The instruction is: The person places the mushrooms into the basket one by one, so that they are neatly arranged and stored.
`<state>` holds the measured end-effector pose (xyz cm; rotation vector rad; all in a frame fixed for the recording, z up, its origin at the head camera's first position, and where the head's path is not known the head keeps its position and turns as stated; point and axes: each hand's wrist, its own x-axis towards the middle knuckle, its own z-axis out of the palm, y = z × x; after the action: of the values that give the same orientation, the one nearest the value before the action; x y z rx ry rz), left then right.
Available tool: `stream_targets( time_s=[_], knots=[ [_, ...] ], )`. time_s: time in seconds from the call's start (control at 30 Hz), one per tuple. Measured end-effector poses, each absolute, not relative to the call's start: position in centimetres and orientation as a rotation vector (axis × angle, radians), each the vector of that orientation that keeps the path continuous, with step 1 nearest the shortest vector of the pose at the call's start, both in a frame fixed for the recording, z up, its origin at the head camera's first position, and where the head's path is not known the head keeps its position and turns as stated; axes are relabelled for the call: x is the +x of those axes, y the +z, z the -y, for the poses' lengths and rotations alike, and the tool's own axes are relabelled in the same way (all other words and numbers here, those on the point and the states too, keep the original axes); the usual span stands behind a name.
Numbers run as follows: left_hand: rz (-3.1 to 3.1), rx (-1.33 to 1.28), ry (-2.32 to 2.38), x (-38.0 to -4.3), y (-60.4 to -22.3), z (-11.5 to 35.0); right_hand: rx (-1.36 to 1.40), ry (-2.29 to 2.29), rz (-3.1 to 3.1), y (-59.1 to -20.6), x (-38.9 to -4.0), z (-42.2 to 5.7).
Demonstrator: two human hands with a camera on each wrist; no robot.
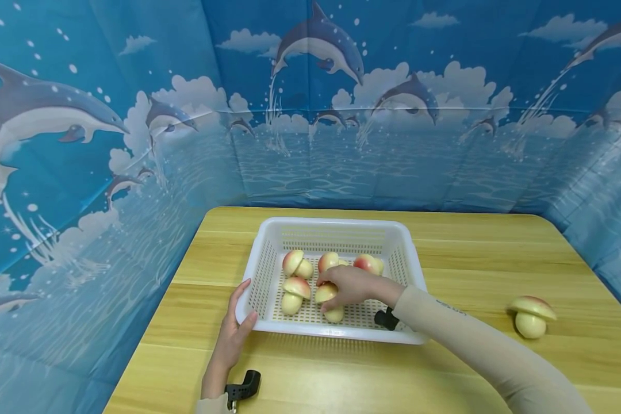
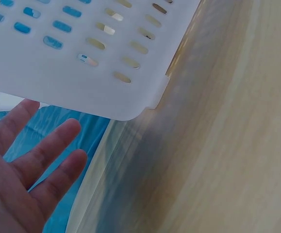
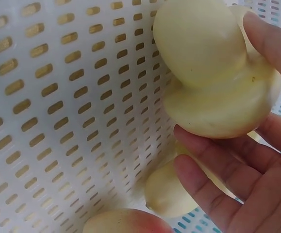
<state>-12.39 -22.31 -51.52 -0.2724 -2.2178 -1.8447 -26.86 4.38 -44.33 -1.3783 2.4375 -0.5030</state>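
A white perforated plastic basket [image 1: 336, 332] holds several cream toy mushrooms with reddish caps. My right hand [image 1: 354, 286] reaches inside and grips the front middle mushroom [image 1: 326, 293], thumb on one side and fingers on the other. The right wrist view shows that mushroom [image 3: 203, 63] up close, stem and cap pale. Beside it in the basket stands a mushroom [image 1: 295, 293] to the left; behind it, a mushroom [image 1: 328, 261] is partly covered by my hand. My left hand [image 1: 231, 333] rests at the basket's front left corner, its fingers [image 2: 48, 150] spread and nearly straight.
One more mushroom [image 1: 531, 316] stands on the wooden table [image 1: 476, 259], right of the basket. Further mushrooms sit at the basket's back left [image 1: 296, 263] and back right [image 1: 368, 263]. A blue dolphin-print curtain [image 1: 310, 161] hangs behind the table and along its sides.
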Motion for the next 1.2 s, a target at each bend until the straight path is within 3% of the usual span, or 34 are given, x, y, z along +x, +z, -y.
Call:
stream_targets(
  time_s=[1.2],
  knots=[
    [2.215, -0.285, -1.833, -12.4, -51.5, 22.3, -1.332, -0.570, -2.465, -41.6, -27.1, -6.2]
  ],
)
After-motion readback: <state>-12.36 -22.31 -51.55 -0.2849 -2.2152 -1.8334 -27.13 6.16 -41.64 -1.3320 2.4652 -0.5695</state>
